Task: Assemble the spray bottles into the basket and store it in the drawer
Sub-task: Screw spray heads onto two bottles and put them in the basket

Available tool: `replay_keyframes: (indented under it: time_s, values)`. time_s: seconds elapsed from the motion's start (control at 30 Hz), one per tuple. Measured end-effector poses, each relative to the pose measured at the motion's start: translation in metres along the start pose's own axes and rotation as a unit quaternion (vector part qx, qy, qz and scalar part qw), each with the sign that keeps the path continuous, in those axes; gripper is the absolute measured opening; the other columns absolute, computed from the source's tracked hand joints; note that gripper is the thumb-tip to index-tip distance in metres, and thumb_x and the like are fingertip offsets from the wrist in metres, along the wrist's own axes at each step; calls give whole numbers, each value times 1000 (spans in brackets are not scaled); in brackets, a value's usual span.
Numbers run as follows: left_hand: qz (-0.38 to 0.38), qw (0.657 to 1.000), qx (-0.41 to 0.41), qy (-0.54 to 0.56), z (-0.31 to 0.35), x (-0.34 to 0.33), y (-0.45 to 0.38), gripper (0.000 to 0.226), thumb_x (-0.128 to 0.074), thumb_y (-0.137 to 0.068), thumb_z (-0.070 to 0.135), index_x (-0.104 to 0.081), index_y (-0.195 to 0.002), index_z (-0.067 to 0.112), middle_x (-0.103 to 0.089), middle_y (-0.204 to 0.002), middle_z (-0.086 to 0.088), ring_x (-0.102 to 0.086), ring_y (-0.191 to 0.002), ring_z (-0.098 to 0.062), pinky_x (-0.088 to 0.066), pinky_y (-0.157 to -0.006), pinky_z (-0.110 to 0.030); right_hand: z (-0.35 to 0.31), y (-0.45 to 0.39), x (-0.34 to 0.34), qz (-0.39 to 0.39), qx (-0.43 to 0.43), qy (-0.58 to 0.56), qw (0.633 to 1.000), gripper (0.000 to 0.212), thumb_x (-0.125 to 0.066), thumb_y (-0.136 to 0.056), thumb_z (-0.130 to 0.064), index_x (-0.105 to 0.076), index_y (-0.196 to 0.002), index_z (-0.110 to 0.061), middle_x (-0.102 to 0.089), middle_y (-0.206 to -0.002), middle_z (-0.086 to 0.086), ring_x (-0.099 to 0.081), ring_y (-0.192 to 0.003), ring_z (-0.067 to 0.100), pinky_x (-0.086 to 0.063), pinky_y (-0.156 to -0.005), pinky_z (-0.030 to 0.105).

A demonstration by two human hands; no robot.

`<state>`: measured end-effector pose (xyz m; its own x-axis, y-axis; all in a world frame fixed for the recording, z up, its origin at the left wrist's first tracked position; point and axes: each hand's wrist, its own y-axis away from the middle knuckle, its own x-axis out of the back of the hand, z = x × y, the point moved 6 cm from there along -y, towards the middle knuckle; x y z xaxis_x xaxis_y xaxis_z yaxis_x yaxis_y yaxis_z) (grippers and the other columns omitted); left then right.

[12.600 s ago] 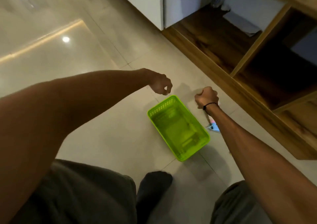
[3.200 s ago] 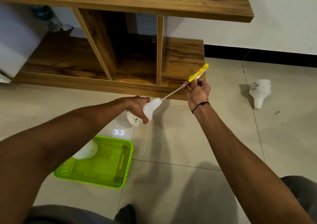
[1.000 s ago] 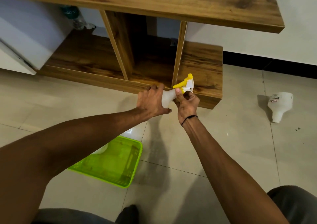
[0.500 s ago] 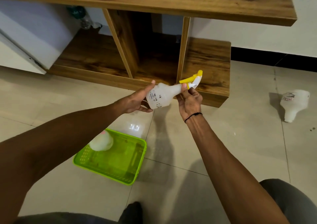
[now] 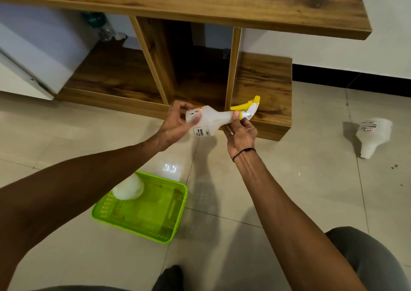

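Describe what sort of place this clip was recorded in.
Probably a room in a home: a glossy tiled floor, a low wooden open-shelf cabinet against a white wall with a dark skirting, and a white appliance-like box in its left bay.

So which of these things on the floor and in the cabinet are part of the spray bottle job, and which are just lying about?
Part of the job:
- white bottle with its yellow spray head, held by the left hand and right hand
- green basket, one white bottle in it
- headless white bottle lying on the floor
- wooden cabinet

Just lying about:
- clear plastic bottle at the back of the cabinet
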<state>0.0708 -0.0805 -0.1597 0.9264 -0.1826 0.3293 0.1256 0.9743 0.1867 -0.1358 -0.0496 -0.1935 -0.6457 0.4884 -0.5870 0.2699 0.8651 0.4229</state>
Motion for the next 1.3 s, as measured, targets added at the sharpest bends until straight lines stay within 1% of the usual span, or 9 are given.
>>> replay_keyframes:
  time_s: [0.17,0.23,0.37,0.53,0.67,0.73,0.9,1.1,1.3]
  values:
    - [-145,959,229,84,-19,2,4,105,-36,-75,101,-66,-138,22,-74,-123,-19,-77,-106,-31,-66,-77,-43,1,1,-9,-39,-7,-11,999,18,-61,-102,-9,-64,-118,-3,-66,-118,20,-62,-116,34,-54,-101,56]
    - [-180,953,227,86,-20,-1,9,86,-59,-77,91,-72,-124,20,-77,-109,-18,-79,-88,-25,-66,-76,-38,3,3,-10,-47,-12,-6,999,16,-61,-102,-9,-65,-117,-5,-68,-114,17,-64,-114,32,-57,-97,51]
    - [-154,979,102,82,-15,6,3,93,-99,-60,47,-52,-139,34,-61,-138,2,-71,-122,-25,-64,-93,-42,3,2,-3,-43,-11,4,999,20,-61,-101,-10,-65,-120,-4,-70,-112,15,-66,-111,30,-59,-95,49]
    - [-198,941,228,151,-17,-1,10,95,-49,-78,93,-61,-144,25,-71,-134,-19,-75,-116,-36,-65,-86,-50,4,2,-6,-52,-18,-12,998,21,-60,-102,-8,-64,-121,-5,-70,-113,13,-68,-111,28,-56,-99,52]
    - [-200,953,184,131,-21,4,5,52,-70,-98,48,-57,-141,21,-61,-146,-25,-78,-110,-29,-67,-84,-39,6,3,-3,-54,-29,-18,998,15,-60,-102,-8,-67,-115,-8,-72,-109,10,-70,-105,25,-56,-100,50]
    - [-186,966,125,133,-17,8,3,75,-90,-84,25,-47,-145,29,-50,-154,-11,-71,-124,-28,-66,-87,-45,6,5,-1,-62,-36,-19,997,15,-61,-101,-8,-67,-114,-8,-71,-111,12,-68,-111,28,-54,-103,52]
    - [-239,928,241,150,-19,2,12,93,-51,-78,92,-62,-144,27,-70,-138,-18,-73,-119,-38,-66,-82,-47,8,12,-6,-86,-54,-22,995,14,-60,-101,-7,-68,-112,-8,-71,-111,12,-69,-107,26,-54,-103,50]
    - [-171,980,74,67,-12,11,4,85,-99,-62,41,-56,-135,29,-64,-133,-2,-68,-118,-28,-60,-95,-51,8,17,0,-75,-68,-34,994,11,-59,-102,-9,-69,-107,-11,-74,-105,8,-71,-102,22,-60,-90,41]
    - [-273,937,198,91,-16,3,14,97,-83,-67,77,-64,-140,17,-71,-133,-21,-72,-121,-38,-64,-91,-52,6,20,-4,-89,-69,-24,993,16,-57,-103,-10,-68,-115,-10,-73,-109,8,-70,-105,22,-58,-96,42]
